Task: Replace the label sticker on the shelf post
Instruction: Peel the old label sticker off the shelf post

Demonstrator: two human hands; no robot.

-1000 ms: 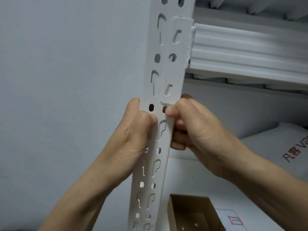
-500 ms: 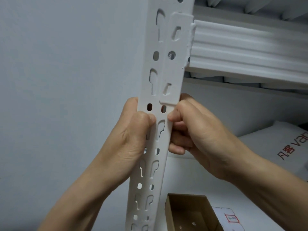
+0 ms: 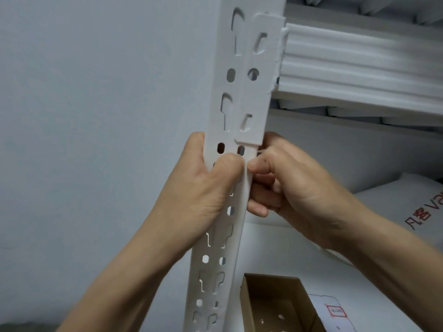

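- The white perforated shelf post runs up the middle of the view, leaning slightly to the right towards the top, with a pale wall behind it on the left.
- The left hand wraps round the post from the left, with its thumb laid across the front face.
- The right hand comes in from the right. Its fingers are curled behind the post's right flange and its thumb tip presses on the post's corner edge.
- The two thumbs meet tip to tip on the post, so both hands are close together and clamped on it.
- They sit just below the lower end of the bracket plate that joins the ribbed shelf beam to the post.
- I cannot make out a label sticker on the post itself; the spot under the thumbs is covered.
- Lower right, an open cardboard box stands just beside the post's foot.
- Next to the box lies a white sheet carrying a red-bordered label.
- Further right on the shelf rests a white package with red lettering.
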